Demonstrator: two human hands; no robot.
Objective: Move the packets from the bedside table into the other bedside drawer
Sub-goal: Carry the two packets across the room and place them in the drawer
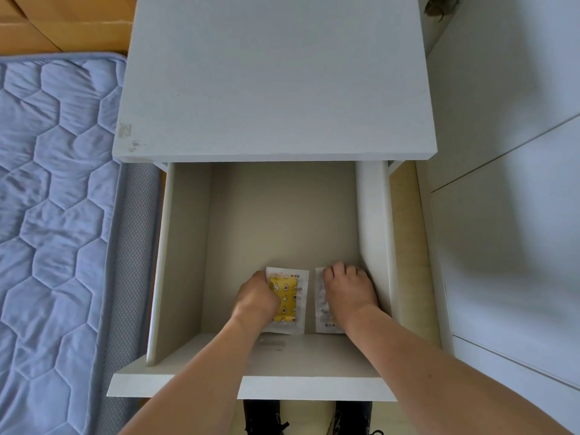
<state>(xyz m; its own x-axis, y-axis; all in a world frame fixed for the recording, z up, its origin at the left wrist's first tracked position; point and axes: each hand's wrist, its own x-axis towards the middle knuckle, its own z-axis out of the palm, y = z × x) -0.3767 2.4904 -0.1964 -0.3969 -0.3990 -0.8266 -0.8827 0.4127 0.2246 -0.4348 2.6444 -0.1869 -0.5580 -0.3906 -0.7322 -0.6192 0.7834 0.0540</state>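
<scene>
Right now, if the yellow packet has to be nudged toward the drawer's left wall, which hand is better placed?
Left. The left hand already grips the yellow packet, while the right hand is busy on the other packet.

Two packets (pixel 290 296), one drawer (pixel 251 387)

Both hands (pixel 255 296) (pixel 350 288) rest on two packets (pixel 290 296) (pixel 321 306) inside the open drawer (pixel 251 386).

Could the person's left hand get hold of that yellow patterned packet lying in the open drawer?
Probably yes. The left hand already lies on the yellow patterned packet on the floor of the open white drawer, with nothing between them. Whether its fingers actually grip the packet cannot be seen.
</scene>
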